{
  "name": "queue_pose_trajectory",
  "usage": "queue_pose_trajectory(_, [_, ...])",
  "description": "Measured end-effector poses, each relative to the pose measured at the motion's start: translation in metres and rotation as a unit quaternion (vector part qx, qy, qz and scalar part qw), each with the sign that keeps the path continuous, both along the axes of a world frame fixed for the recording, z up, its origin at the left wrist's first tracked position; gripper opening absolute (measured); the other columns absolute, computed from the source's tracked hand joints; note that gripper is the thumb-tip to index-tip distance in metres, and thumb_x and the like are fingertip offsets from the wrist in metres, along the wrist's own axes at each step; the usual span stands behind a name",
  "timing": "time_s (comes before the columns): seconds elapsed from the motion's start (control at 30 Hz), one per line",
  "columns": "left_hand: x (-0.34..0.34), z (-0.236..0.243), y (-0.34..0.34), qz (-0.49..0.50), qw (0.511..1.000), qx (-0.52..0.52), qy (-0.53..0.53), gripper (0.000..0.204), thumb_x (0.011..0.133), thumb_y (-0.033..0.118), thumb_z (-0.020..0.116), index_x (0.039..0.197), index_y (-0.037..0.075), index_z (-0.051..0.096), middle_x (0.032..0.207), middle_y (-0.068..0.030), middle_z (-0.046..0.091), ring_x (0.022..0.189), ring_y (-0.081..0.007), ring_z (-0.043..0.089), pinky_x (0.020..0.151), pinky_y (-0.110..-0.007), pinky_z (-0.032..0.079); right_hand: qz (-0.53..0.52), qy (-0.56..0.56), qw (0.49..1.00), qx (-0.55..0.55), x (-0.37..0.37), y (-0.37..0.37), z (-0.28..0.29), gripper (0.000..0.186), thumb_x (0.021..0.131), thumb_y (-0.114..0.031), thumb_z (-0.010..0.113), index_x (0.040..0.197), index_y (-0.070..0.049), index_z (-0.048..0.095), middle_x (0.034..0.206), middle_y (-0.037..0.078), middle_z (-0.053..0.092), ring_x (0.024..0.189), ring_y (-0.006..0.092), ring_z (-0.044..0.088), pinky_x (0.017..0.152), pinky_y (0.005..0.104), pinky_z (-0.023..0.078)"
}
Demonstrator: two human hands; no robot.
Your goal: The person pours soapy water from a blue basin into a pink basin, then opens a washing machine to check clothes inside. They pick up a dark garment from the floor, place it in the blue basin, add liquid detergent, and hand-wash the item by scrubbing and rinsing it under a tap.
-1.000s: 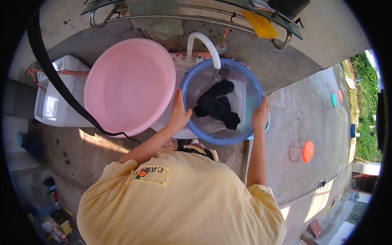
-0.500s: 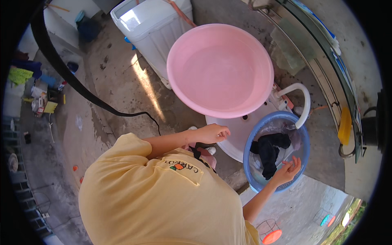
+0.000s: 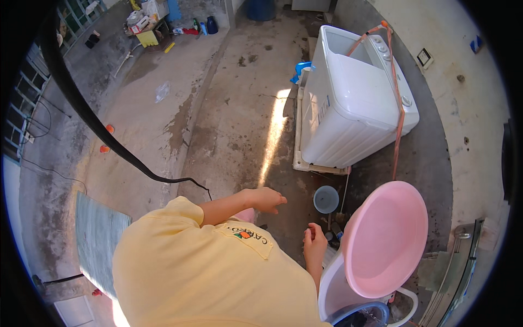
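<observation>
The left hand (image 3: 266, 200) stretches toward three o'clock, back up, its fingers loosely bent; the palm is hidden, so I cannot tell whether the fingertips meet. The right hand (image 3: 315, 244) points to twelve, fingers half curled and slightly parted around bare air. The two hands are apart, in front of the yellow shirt (image 3: 207, 267).

From the right hand, the pink basin (image 3: 388, 234) is at three o'clock – near, but not touching – and overlaps the sink (image 3: 331, 290), which lies between five and six. The blue basin (image 3: 348, 309) sits at five, cut off by the lower edge, with dark cloth (image 3: 357, 320) partly showing inside. A white spout (image 3: 413, 305) curves beside it.

Just past twelve stands a small bucket (image 3: 326, 199); beyond it, the washer (image 3: 359, 98), crossed by an orange strap (image 3: 399, 128).

From the left hand, a sunlit streak (image 3: 274, 136) runs toward twelve, clutter (image 3: 155, 27) lies at eleven, and a grey-blue board (image 3: 99, 231) is between eight and nine.
</observation>
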State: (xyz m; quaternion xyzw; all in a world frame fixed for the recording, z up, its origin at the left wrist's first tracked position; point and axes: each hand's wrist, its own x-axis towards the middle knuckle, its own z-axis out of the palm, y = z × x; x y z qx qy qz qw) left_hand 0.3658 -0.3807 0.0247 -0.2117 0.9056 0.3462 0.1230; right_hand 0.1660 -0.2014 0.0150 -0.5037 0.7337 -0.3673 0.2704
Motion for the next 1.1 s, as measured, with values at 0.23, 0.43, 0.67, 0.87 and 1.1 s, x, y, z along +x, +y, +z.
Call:
queue_pose_trajectory(0.23, [0.124, 0.001, -0.144, 0.183, 0.981, -0.004, -0.061, 0.048, 0.077, 0.026, 0.064, 0.118, 0.005, 0.049, 0.103, -0.0149, 0.06, 0.095, -0.0326, 0.057, 0.079, -0.041, 0.046, 0.105, 0.023, 0.994, 0.037, 0.057, -0.214, -0.008, 0.018, 0.083, -0.005, 0.055, 0.1, 0.001, 0.057, 0.087, 0.015, 0.062, 0.071, 0.0235, 0.062, 0.063, 0.0318, 0.049])
queue_pose_trajectory(0.43, [0.173, -0.02, -0.249, 0.301, 0.951, 0.066, -0.004, 0.047, 0.08, 0.023, 0.063, 0.12, 0.005, 0.049, 0.11, -0.0171, 0.058, 0.102, -0.0334, 0.054, 0.086, -0.041, 0.044, 0.159, 0.038, 0.986, 0.044, 0.066, -0.379, -0.026, 0.019, 0.082, -0.005, 0.055, 0.1, 0.0, 0.057, 0.089, 0.015, 0.063, 0.075, 0.0271, 0.063, 0.067, 0.0352, 0.049])
queue_pose_trajectory(0.67, [0.175, -0.059, -0.412, 0.319, 0.944, 0.072, -0.035, 0.049, 0.081, 0.024, 0.063, 0.124, 0.005, 0.047, 0.118, -0.0167, 0.055, 0.107, -0.0331, 0.052, 0.088, -0.039, 0.043, 0.138, 0.044, 0.988, 0.047, 0.033, -0.576, -0.05, 0.02, 0.082, -0.008, 0.055, 0.1, -0.002, 0.058, 0.085, 0.016, 0.063, 0.076, 0.0304, 0.062, 0.068, 0.0362, 0.049])
queue_pose_trajectory(0.87, [0.155, -0.017, -0.583, 0.424, 0.903, 0.062, 0.034, 0.046, 0.081, 0.021, 0.063, 0.123, 0.007, 0.048, 0.111, -0.0158, 0.059, 0.103, -0.0294, 0.056, 0.085, -0.036, 0.046, 0.148, 0.022, 0.987, 0.065, 0.018, -0.773, -0.072, 0.024, 0.081, -0.011, 0.053, 0.103, -0.003, 0.056, 0.087, 0.016, 0.063, 0.08, 0.0328, 0.061, 0.072, 0.0401, 0.048])
queue_pose_trajectory(1.1, [0.153, -0.031, -0.724, 0.472, 0.879, 0.07, -0.016, 0.044, 0.079, 0.015, 0.064, 0.119, 0.003, 0.05, 0.108, -0.0155, 0.06, 0.098, -0.0282, 0.058, 0.081, -0.035, 0.046, 0.215, -0.065, 0.974, 0.028, 0.055, -0.988, -0.072, 0.034, 0.078, -0.012, 0.058, 0.109, 0.0, 0.052, 0.09, 0.018, 0.062, 0.084, 0.0319, 0.061, 0.075, 0.039, 0.048])
